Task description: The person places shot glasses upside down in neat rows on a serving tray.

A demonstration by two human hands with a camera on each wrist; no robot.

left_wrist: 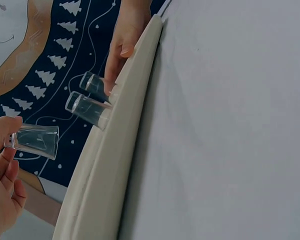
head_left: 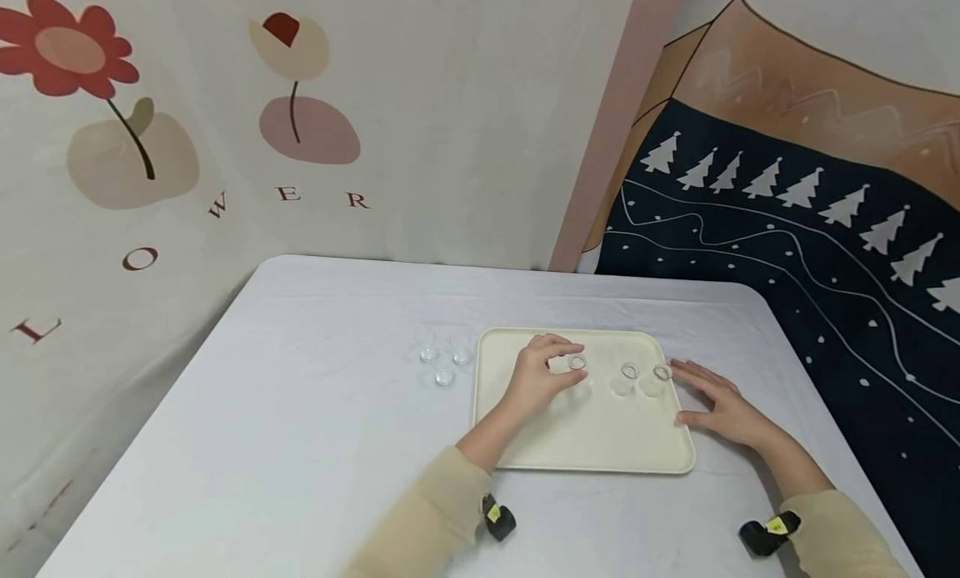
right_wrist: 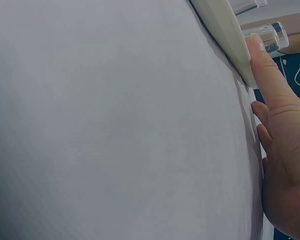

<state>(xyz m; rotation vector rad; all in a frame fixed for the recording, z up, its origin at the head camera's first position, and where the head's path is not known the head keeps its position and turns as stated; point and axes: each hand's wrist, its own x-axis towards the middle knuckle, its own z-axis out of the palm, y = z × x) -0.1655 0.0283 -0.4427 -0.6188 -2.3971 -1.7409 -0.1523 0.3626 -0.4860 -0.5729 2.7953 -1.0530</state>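
Left hand (head_left: 538, 374): fingers pinching one small clear glass (head_left: 577, 364) over the middle of the cream tray (head_left: 592, 444). Right hand (head_left: 720, 407): fingers spread flat on the white desk (head_left: 300, 444), thumb against the tray's right rim. Two more clear glasses (head_left: 645, 373) stand on the tray; three others (head_left: 442, 361) sit on the desk just left of it.

I pinch a little clear glass cup (head_left: 577, 363) in my left hand (head_left: 542, 371), upright, near the middle of the frame. It sits low over the cream tray (head_left: 592, 436).
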